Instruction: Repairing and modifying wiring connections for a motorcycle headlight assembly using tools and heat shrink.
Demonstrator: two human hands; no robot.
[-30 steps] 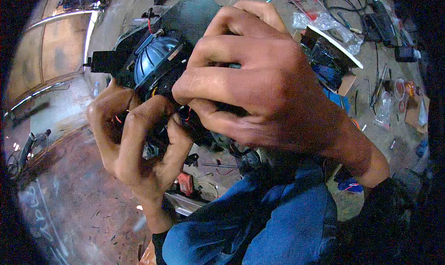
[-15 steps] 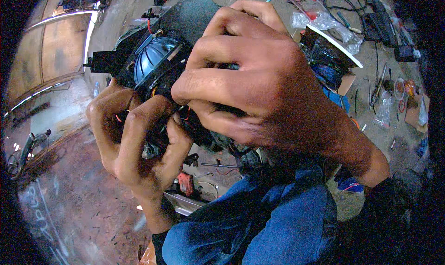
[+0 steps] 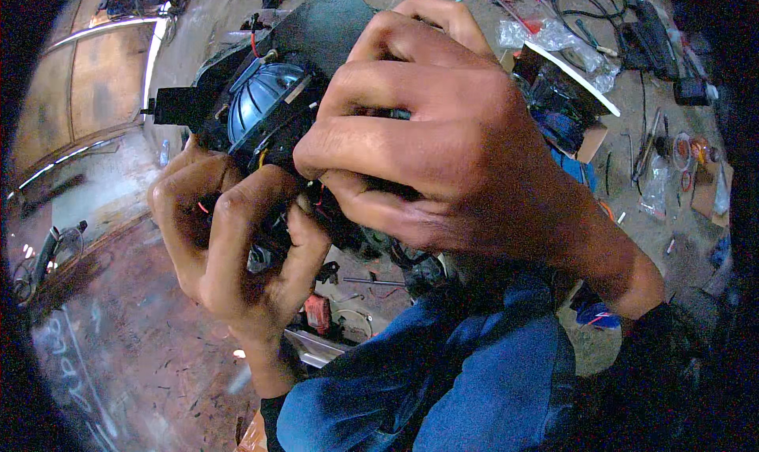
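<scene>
Above the person's blue-trousered lap (image 3: 443,389), both hands gripped a black plastic lamp housing with a blue ribbed dome (image 3: 261,104): the left hand (image 3: 237,246) clasped its underside, the right hand (image 3: 443,151) clamped over its top.

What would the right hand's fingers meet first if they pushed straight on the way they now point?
Probably the left hand: the right hand curls leftward over the black housing, fingertips already almost touching the left fingers, though depth is unclear.
</scene>
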